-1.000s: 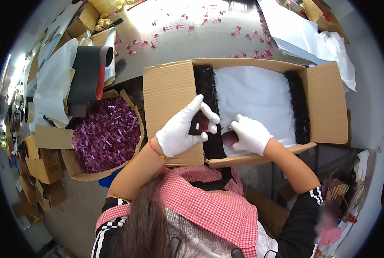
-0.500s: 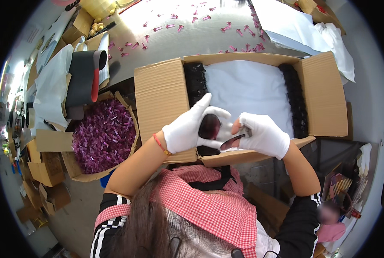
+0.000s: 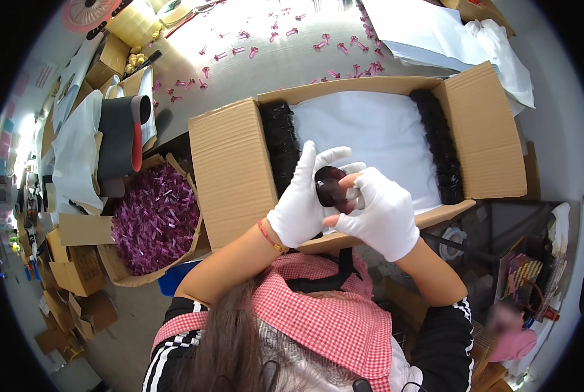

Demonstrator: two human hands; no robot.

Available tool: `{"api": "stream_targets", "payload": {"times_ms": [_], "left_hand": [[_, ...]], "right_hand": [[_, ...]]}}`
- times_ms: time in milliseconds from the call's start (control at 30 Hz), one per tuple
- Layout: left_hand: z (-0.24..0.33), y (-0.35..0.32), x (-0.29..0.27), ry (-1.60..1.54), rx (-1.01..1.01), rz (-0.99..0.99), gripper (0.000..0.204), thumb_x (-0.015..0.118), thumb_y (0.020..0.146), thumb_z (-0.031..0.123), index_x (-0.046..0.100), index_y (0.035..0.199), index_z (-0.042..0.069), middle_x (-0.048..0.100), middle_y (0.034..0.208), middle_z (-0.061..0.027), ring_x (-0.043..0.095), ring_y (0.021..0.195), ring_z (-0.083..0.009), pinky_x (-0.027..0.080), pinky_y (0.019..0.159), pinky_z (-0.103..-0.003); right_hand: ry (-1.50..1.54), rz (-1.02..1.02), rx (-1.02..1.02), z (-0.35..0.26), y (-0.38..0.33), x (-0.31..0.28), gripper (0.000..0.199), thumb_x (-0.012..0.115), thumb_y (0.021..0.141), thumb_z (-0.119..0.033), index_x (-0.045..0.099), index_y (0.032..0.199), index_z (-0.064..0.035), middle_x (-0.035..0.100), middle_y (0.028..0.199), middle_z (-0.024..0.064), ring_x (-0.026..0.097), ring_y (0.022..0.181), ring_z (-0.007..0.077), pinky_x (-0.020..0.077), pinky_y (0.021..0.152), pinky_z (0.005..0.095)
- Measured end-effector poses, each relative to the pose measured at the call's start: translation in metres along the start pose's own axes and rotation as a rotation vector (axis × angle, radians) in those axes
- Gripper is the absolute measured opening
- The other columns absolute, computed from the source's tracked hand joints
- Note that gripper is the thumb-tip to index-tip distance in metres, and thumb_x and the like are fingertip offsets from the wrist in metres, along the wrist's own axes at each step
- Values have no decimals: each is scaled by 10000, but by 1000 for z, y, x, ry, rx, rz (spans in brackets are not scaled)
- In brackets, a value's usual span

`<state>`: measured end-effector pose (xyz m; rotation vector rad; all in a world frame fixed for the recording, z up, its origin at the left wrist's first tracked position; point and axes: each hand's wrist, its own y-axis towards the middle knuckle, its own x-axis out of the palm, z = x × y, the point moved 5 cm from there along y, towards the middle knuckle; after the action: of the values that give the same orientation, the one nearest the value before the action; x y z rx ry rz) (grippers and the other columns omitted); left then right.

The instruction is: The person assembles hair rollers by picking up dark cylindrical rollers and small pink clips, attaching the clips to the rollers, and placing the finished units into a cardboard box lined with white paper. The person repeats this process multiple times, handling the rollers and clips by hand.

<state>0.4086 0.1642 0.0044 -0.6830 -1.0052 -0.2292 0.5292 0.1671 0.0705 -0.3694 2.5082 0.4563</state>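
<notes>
Both my hands wear white gloves and meet over the near edge of an open cardboard box (image 3: 230,170). My left hand (image 3: 303,199) cups a small dark, glossy round piece (image 3: 331,186) from the left. My right hand (image 3: 377,212) pinches the same piece from the right with thumb and fingers. The box is lined with white sheet (image 3: 370,134), and rows of black glossy pieces (image 3: 280,147) run along its left and right (image 3: 441,150) sides.
A smaller cardboard box full of purple plastic parts (image 3: 151,219) stands at my left. Several pink parts (image 3: 285,32) lie scattered on the grey table beyond the box. Black and red rolled material (image 3: 119,140), white sheets and stacked cartons fill the left side.
My hands have drawn closer together and lifted slightly over the box edge. The dark piece now sits between both hands, with my right fingers closed onto it.
</notes>
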Motion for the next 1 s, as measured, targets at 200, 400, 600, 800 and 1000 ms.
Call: {"api": "stream_targets", "payload": {"times_ms": [200, 400, 600, 800, 1000], "left_hand": [[-6, 9, -6, 284, -131, 64, 634, 346, 984, 671, 582, 1195, 121, 606, 1095, -73, 598, 957, -178, 531, 837, -378], [-22, 14, 11, -43, -202, 78, 666, 300, 991, 673, 536, 1283, 123, 554, 1140, -50, 542, 1053, -169, 478, 954, -413], [-37, 25, -9, -140, 119, 197, 311, 490, 1027, 435, 480, 1239, 209, 537, 1150, -39, 525, 1029, -155, 529, 835, -385], [-22, 29, -10, 251, 221, 252, 421, 502, 997, 510, 467, 1236, 165, 544, 1019, -30, 539, 909, -157, 520, 774, -349], [-19, 24, 11, -50, 38, 206, 673, 384, 956, 696, 411, 1353, 153, 561, 1098, -83, 561, 888, -183, 508, 719, -368]], "right_hand": [[-92, -133, -114, 10, 11, -22, 412, 863, 646, -139, 654, 991, -61, 650, 930, 59, 679, 761, 208, 545, 670, 312], [-348, -67, -186, 24, 4, -4, 183, 730, 771, -132, 642, 922, -77, 643, 897, 56, 649, 767, 239, 526, 666, 336], [-187, 50, 74, 48, 1, -12, 214, 766, 743, -127, 646, 906, -60, 641, 858, 71, 644, 685, 252, 529, 622, 336], [-252, 11, -129, 33, 1, -13, 351, 825, 652, -178, 665, 943, -64, 631, 871, 60, 641, 768, 228, 530, 666, 343], [-356, -47, -293, 31, 2, -9, 384, 829, 641, -235, 679, 954, -71, 645, 899, 46, 627, 804, 235, 520, 679, 358]]}}
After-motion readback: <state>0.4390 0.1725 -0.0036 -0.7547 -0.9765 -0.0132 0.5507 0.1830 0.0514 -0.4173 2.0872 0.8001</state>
